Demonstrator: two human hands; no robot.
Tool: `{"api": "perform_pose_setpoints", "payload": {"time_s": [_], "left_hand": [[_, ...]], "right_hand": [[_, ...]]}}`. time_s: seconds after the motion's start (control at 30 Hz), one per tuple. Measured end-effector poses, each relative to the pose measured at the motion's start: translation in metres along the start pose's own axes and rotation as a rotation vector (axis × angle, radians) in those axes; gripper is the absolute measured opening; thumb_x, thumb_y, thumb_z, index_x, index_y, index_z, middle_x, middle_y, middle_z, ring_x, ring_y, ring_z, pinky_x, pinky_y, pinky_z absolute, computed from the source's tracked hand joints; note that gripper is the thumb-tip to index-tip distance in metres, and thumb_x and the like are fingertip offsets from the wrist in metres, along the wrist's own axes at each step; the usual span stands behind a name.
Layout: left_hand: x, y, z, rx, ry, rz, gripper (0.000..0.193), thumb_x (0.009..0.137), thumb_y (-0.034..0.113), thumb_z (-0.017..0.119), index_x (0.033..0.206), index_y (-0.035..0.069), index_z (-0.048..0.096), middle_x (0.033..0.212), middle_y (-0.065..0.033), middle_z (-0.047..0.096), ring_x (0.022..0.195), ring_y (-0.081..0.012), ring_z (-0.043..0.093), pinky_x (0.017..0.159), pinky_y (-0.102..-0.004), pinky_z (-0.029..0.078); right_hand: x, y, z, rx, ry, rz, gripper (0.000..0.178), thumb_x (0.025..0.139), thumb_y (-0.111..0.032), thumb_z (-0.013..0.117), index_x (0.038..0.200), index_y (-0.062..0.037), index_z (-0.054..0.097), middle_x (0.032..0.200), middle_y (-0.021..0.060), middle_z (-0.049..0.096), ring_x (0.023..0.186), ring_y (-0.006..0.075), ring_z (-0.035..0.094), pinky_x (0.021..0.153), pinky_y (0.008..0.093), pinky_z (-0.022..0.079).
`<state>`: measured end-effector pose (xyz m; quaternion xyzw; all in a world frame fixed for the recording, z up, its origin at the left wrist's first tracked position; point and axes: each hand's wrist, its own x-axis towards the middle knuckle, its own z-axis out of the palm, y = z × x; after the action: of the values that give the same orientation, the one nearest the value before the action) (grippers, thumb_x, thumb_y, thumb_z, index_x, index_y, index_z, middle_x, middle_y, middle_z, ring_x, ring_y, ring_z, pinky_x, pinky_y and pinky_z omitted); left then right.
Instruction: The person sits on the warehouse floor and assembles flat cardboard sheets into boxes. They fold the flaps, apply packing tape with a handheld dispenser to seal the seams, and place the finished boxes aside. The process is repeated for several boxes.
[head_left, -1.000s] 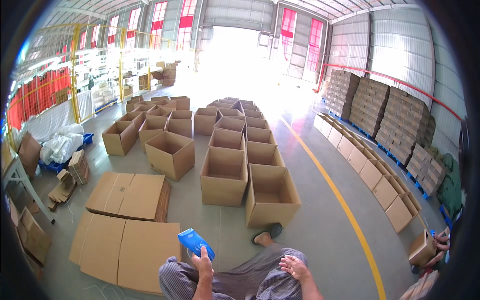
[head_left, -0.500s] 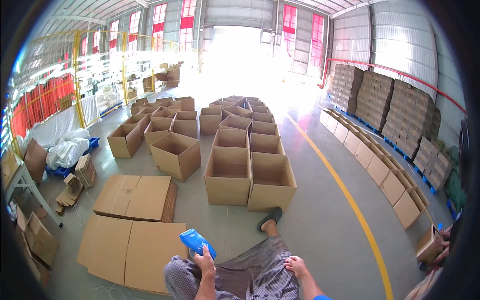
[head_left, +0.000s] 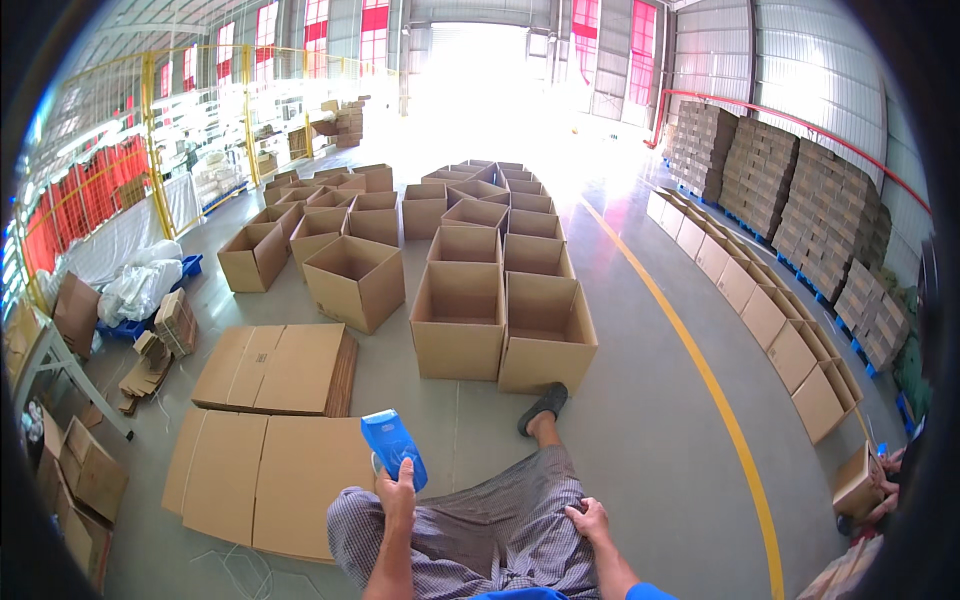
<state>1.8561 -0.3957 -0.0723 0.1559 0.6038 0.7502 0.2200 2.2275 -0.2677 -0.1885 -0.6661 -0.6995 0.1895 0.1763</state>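
My left hand (head_left: 396,490) is closed around the lower end of a blue oblong packet (head_left: 394,450), held upright and slightly tilted above my bent left leg. Its thumb lies across the front face. My right hand (head_left: 590,520) rests at my right knee, fingers curled on the checked trouser leg (head_left: 545,490). Left of the packet lie two stacks of flattened cardboard, a nearer stack (head_left: 300,480) and a farther stack (head_left: 275,370). Ahead of my outstretched foot (head_left: 545,408) stand open cardboard boxes (head_left: 457,345) in rows.
More open boxes (head_left: 355,290) stand ahead on the left. A yellow floor line (head_left: 690,370) runs along the right, beyond it a row of boxes (head_left: 745,295) and tall pallet stacks (head_left: 830,225). At the right edge another person's hands (head_left: 885,490) hold a box. Loose string (head_left: 245,570) lies nearby.
The blue packet has been turned more upright and shifted slightly left in my left hand. My right hand stays at the knee. The view has tipped downward a little.
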Motion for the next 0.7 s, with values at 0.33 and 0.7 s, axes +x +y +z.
{"api": "perform_pose_setpoints", "payload": {"time_s": [0.33,0.7], "left_hand": [[0.006,0.027,-0.063,0.278,-0.107,0.078,0.046,0.087,0.04,0.069,0.11,0.0,0.063,0.091,-0.0106,0.068,0.083,-0.0169,0.064,0.075,-0.0324,0.051],[-0.026,0.025,-0.04,0.281,-0.13,-0.02,0.041,0.089,0.036,0.069,0.11,0.001,0.063,0.092,-0.0098,0.069,0.082,-0.0139,0.064,0.074,-0.0309,0.053]], "right_hand": [[0.02,0.0,0.036,0.83,-0.219,0.028,0.011,0.092,-0.008,0.062,0.101,-0.0021,0.063,0.074,-0.0039,0.058,0.062,0.0044,0.048,0.055,0.02,0.04],[-0.004,-0.162,0.066,0.893,-0.937,-0.201,0.029,0.095,-0.018,0.062,0.12,-0.0043,0.056,0.088,0.0009,0.064,0.072,0.0077,0.057,0.064,0.0222,0.049]]}}
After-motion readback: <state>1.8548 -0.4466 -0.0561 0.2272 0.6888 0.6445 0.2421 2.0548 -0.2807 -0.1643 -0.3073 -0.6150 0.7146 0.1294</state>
